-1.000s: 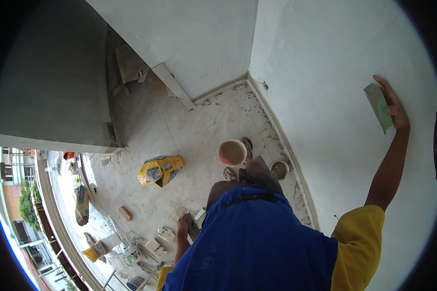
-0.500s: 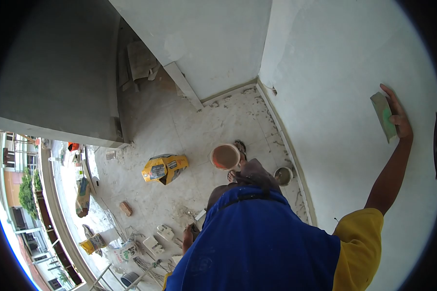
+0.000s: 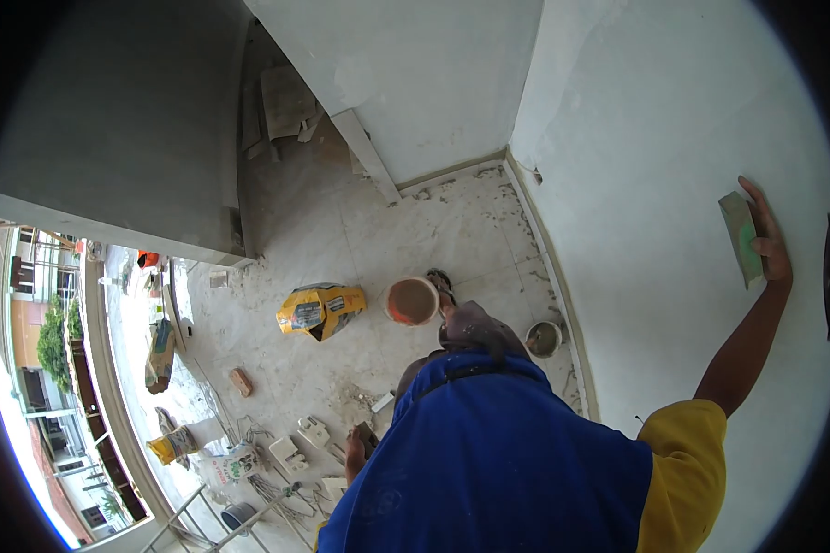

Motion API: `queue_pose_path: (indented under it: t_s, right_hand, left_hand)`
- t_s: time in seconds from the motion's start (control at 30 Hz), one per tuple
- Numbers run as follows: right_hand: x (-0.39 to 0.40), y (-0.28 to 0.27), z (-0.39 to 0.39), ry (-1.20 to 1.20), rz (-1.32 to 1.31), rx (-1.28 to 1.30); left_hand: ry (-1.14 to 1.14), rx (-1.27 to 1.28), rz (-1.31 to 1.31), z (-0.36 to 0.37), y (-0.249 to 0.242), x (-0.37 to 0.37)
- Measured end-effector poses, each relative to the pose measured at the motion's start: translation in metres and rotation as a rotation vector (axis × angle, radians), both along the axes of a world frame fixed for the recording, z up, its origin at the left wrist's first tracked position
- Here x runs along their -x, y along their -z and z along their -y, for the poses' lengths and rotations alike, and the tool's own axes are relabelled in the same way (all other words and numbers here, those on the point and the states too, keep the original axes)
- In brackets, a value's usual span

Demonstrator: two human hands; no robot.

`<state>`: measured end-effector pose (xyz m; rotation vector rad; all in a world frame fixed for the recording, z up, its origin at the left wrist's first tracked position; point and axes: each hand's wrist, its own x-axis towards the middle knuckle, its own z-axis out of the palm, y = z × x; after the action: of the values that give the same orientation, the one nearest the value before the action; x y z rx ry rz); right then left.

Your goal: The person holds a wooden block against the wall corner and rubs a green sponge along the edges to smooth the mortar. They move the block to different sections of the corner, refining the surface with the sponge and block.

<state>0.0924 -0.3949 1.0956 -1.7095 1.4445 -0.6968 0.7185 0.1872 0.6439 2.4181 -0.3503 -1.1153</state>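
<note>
On the pale wall (image 3: 636, 230) at the right, my right hand (image 3: 773, 247) grips a flat rectangular sanding block (image 3: 741, 241), greyish with a green patch. The thumb lies over the block's face and the fingers reach along its far edge. Low beside my body, my left hand (image 3: 353, 453) is partly hidden by the blue shirt. Its fingers are closed round a small dark flat piece (image 3: 368, 439) whose kind I cannot make out. A bucket (image 3: 411, 301) with grey-brown contents stands by my feet.
A smaller bucket (image 3: 543, 339) stands near the wall's base. A yellow bag (image 3: 321, 311) sits on the floor, with a brick (image 3: 241, 382) farther left. White boxes (image 3: 289, 453), cables and a metal frame (image 3: 194, 521) lie lower left. A board (image 3: 366, 150) leans at the wall end.
My right hand and the sanding block appear slightly lower and farther right in view. The left hand and its dark piece show a little more. The view has shifted slightly.
</note>
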Motion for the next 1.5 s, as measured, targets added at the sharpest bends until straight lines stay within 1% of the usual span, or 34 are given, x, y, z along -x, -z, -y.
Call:
queue_pose_path:
  t_s: [0.17, 0.23, 0.37, 0.47, 0.53, 0.7, 0.8, 1.0, 1.07, 1.17, 1.27, 1.33, 1.43, 1.47, 1.5]
  right_hand:
    - [0.001, 0.000, 0.001, 0.000, -0.005, -0.007]
    - [-0.001, -0.001, 0.000, -0.001, 0.001, -0.017]
    - [-0.002, -0.003, 0.000, 0.001, 0.006, -0.050]
    - [-0.003, -0.003, -0.001, 0.020, -0.021, -0.031]
    - [-0.005, -0.002, -0.002, 0.029, -0.012, -0.024]
    - [-0.004, -0.004, -0.002, 0.022, -0.019, -0.042]
    - [-0.002, -0.005, -0.001, -0.041, -0.051, -0.068]
    - [-0.002, -0.001, 0.000, -0.018, -0.028, -0.025]
    - [-0.002, -0.002, -0.001, -0.043, -0.071, -0.032]
    - [-0.003, -0.001, -0.002, -0.043, -0.046, -0.020]
    - [-0.008, -0.003, -0.002, -0.037, 0.020, -0.047]
    - [-0.007, -0.002, -0.001, -0.031, 0.022, -0.050]
    - [-0.005, -0.001, 0.001, -0.035, 0.016, -0.068]
    - [-0.004, -0.002, 0.002, -0.049, 0.010, -0.078]
    - [-0.004, -0.003, 0.003, -0.034, 0.009, -0.079]
  left_hand:
    - [-0.170, -0.079, -0.120, -0.034, 0.036, 0.014]
    - [-0.234, -0.114, -0.170, -0.038, 0.041, 0.015]
    - [-0.173, -0.121, -0.181, -0.048, 0.044, 0.016]
    - [-0.221, -0.116, -0.196, -0.051, 0.054, 0.013]
    - [-0.300, -0.009, -0.249, -0.047, 0.053, 0.011]
    - [-0.266, -0.034, -0.200, -0.048, 0.053, 0.009]
    - [-0.248, -0.057, -0.164, -0.054, 0.054, 0.009]
    - [-0.220, -0.093, -0.093, -0.053, 0.062, 0.011]
    - [-0.221, -0.102, -0.082, -0.051, 0.066, 0.010]
    - [-0.035, -0.151, -0.020, -0.046, 0.052, 0.019]
    - [0.174, -0.196, 0.045, -0.057, 0.040, 0.059]
    - [0.322, -0.227, 0.091, -0.051, 0.031, 0.056]
    - [0.552, -0.276, 0.157, -0.015, 0.011, 0.044]
    - [0.566, -0.276, 0.156, -0.015, 0.026, 0.034]
    - [0.267, -0.132, -0.043, -0.016, 0.051, 0.020]
